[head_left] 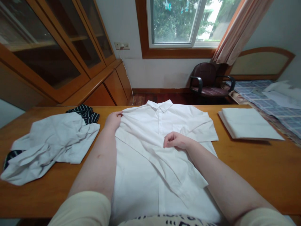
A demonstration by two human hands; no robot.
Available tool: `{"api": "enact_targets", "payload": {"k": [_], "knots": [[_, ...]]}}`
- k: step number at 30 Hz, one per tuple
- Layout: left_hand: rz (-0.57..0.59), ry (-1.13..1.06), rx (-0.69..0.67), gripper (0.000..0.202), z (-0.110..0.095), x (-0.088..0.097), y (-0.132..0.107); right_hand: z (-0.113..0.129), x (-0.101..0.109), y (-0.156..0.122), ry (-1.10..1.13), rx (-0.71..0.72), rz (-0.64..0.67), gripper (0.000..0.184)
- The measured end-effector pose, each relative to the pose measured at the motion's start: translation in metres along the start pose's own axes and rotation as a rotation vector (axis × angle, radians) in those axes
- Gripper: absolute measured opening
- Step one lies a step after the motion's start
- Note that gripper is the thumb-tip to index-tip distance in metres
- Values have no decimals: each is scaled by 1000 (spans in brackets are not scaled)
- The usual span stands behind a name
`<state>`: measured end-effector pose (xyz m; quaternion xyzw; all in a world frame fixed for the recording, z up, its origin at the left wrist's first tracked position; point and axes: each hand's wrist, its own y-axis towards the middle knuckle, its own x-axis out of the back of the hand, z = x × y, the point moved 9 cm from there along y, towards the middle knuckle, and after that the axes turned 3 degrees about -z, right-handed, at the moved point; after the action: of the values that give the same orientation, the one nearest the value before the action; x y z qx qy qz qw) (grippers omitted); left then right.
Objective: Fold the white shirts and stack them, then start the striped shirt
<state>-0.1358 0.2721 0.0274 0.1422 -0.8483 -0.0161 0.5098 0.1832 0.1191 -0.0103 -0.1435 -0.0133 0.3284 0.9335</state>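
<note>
Fingertips of my left grip (pixel 114 121) pinch the white shirt (pixel 136 175) by its shoulder; my right grip (pixel 175 140) curls over its middle, and I cannot tell whether cloth is caught. The shirt spreads across the desk (pixel 254 169), centre frame, crumpled clothes (pixel 56 133) at left, folded cloth (pixel 249 124) at right.

2 pale cream-yellow sleeves (pixel 81 208) show at the lower left and lower right of the frame; a cream top (pixel 152 223) with dark lettering (pixel 171 222) shows at bottom centre.
</note>
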Motion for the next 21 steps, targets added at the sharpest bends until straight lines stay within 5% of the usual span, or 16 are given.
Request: {"api": "enact_targets", "payload": {"k": [6, 11, 14, 21], "knots": [[-61, -88, -151, 46, -10, 0, -4, 0, -1, -2, 110, -16, 27, 11], [-166, -110, -101, 43, -14, 13, -8, 5, 5, -1, 164, -2, -64, 14], [-29, -72, -227, 33, -33, 2, -14, 5, 16, 1, 220, 6, -152, 13], [222, -31, -442, 50, -62, -28, -31, 6, 30, 0, 318, 15, -212, 6]]}}
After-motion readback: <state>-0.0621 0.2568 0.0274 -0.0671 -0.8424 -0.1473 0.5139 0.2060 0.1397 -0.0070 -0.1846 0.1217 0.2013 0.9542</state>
